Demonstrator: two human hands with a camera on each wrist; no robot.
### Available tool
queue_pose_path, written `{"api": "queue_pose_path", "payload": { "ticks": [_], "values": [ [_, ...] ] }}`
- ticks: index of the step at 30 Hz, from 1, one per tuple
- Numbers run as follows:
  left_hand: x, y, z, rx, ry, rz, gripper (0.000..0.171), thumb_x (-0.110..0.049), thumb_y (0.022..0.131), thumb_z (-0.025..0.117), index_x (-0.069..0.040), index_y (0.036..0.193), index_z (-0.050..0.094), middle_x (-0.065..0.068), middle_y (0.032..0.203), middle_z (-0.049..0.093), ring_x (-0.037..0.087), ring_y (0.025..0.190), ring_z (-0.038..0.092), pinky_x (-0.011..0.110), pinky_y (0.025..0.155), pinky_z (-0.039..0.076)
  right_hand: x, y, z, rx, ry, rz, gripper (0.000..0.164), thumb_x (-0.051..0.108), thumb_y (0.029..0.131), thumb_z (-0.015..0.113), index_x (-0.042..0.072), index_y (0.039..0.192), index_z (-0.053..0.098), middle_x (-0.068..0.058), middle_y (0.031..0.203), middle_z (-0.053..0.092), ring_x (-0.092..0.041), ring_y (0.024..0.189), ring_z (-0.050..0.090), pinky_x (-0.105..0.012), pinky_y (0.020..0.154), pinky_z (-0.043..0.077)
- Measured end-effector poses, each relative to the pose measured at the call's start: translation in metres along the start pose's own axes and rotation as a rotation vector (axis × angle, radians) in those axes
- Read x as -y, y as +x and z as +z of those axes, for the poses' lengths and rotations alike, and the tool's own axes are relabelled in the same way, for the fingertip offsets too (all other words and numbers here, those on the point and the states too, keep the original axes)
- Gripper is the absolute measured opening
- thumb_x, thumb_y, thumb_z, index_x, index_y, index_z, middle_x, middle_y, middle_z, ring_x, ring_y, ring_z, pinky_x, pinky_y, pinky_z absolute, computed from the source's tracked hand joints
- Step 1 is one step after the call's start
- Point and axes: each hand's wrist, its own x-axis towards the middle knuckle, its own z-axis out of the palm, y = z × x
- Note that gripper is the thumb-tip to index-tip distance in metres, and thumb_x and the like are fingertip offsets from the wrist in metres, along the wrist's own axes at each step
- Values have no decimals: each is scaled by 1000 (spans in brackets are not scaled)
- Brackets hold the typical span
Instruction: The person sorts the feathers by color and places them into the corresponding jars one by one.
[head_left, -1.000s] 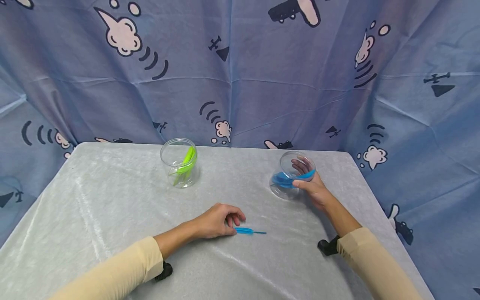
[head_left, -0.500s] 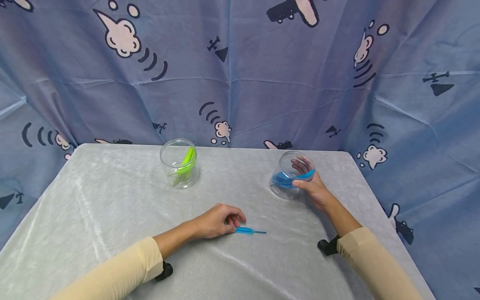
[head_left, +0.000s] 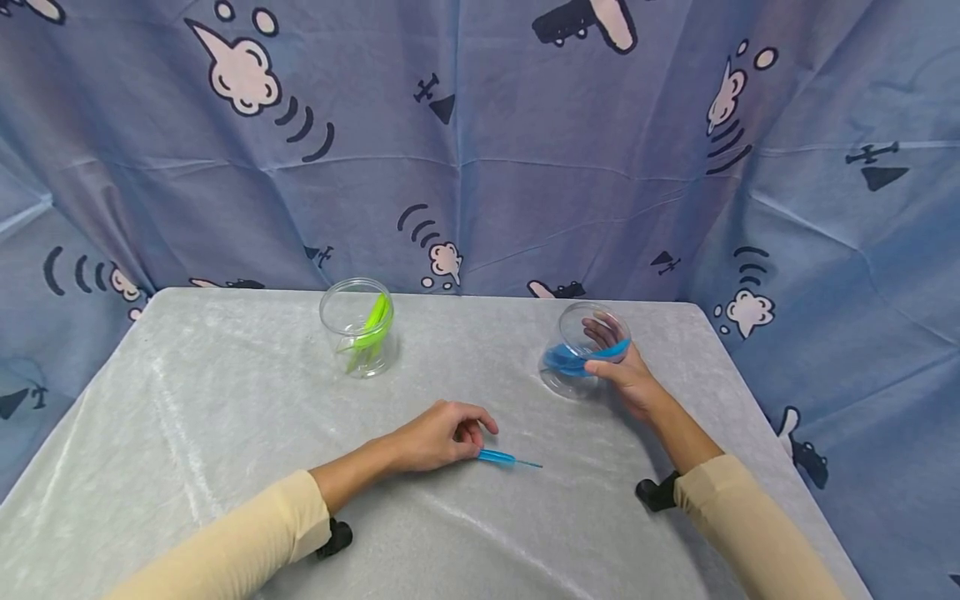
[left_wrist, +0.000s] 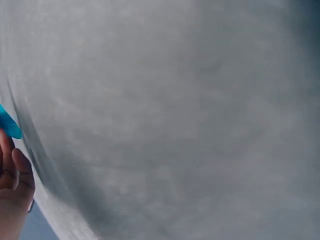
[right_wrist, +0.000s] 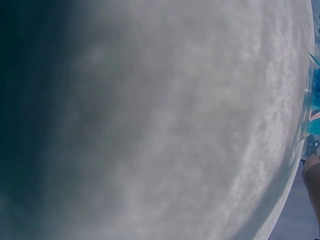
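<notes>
In the head view my left hand (head_left: 438,435) is at the middle of the table, its thumb and a finger pinching the left end of a slim blue stick (head_left: 497,457). The stick has a wider, glossy part and a thin shaft that points right; its exact kind cannot be told. My right hand (head_left: 628,375) grips a clear round jar (head_left: 558,385) from its right side, thumb in front and fingers behind. Several blue pieces (head_left: 570,358) lie in that jar. The left wrist view shows a blue end (left_wrist: 10,125) at the fingertips, at its left edge.
A second clear jar (head_left: 337,350), with several bright green pieces (head_left: 371,325) leaning inside, stands at the back left of the cloth-covered table (head_left: 225,417). A patterned blue curtain (head_left: 510,167) hangs behind the table.
My left hand has shifted slightly right and up in the head view, and the blue stick has moved right with it, its shaft now slanting down. The right hand and both jars have stayed put.
</notes>
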Motion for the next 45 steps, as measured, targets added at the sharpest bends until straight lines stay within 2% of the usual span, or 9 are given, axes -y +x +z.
{"api": "queue_pose_path", "payload": {
  "ticks": [5, 8, 15, 24, 28, 34, 40, 43, 45],
  "values": [
    [-7, 7, -4, -40, 31, 37, 23, 7, 88, 65, 2, 110, 69, 0, 82, 65, 4, 74, 57, 21, 72, 50, -1, -1, 0, 6, 1, -15, 78, -5, 87, 66, 13, 152, 27, -16, 157, 29, -27, 146, 23, -39, 119, 21],
    [-13, 14, -7, -58, 40, 35, 23, 6, 90, 64, 2, 111, 69, 0, 83, 64, 6, 76, 58, 23, 72, 51, -1, -1, -1, 11, 8, -26, 77, -5, 87, 66, 13, 152, 27, -15, 156, 30, -26, 145, 24, -35, 118, 23],
    [-34, 36, -17, -116, 43, 31, 23, 4, 91, 65, -2, 113, 69, -1, 87, 65, 8, 79, 60, 25, 70, 52, -3, -2, -2, 22, 25, -56, 77, -5, 87, 67, 12, 151, 28, -11, 153, 34, -25, 143, 26, -30, 116, 26],
    [-62, 63, -32, -149, 40, 77, 22, 3, 92, 65, -5, 111, 70, 0, 85, 64, 9, 77, 60, 23, 66, 50, -5, -1, -3, 32, 36, -74, 79, -1, 87, 70, 8, 152, 25, -16, 155, 32, -27, 143, 26, -27, 113, 29],
    [-71, 72, -35, -173, 55, 105, 21, 3, 92, 65, -5, 110, 70, 0, 84, 64, 9, 77, 59, 21, 66, 49, -5, -1, -2, 24, 31, -59, 78, -2, 88, 69, 10, 152, 26, -18, 155, 30, -26, 143, 26, -20, 108, 33],
    [-80, 85, -35, -210, 70, 160, 19, 4, 92, 64, -4, 107, 71, 1, 85, 64, 10, 78, 59, 24, 72, 51, -4, 0, -1, 5, 38, -35, 79, -7, 87, 65, 8, 153, 23, -23, 156, 24, -29, 143, 24, -19, 105, 34],
    [-88, 98, -33, -246, 63, 158, 17, 1, 94, 64, -4, 108, 72, 3, 88, 66, 11, 81, 60, 20, 71, 50, -3, 0, -1, -14, 10, 12, 80, -1, 90, 65, 8, 154, 18, -20, 159, 23, -24, 142, 28, -17, 104, 36],
    [-92, 106, -33, -262, 56, 155, 17, 0, 95, 64, -5, 109, 72, 3, 91, 68, 11, 83, 61, 20, 71, 50, -1, 0, 0, -24, -22, 45, 81, 1, 91, 64, 8, 155, 15, -18, 157, 26, -22, 138, 33, -19, 104, 37],
    [-95, 111, -33, -275, 51, 157, 16, -2, 95, 64, -5, 109, 72, 2, 93, 68, 10, 84, 61, 19, 72, 50, 0, -1, 1, -27, -43, 62, 82, 3, 92, 64, 9, 156, 13, -16, 157, 27, -22, 139, 32, -26, 110, 34]
  ]
}}
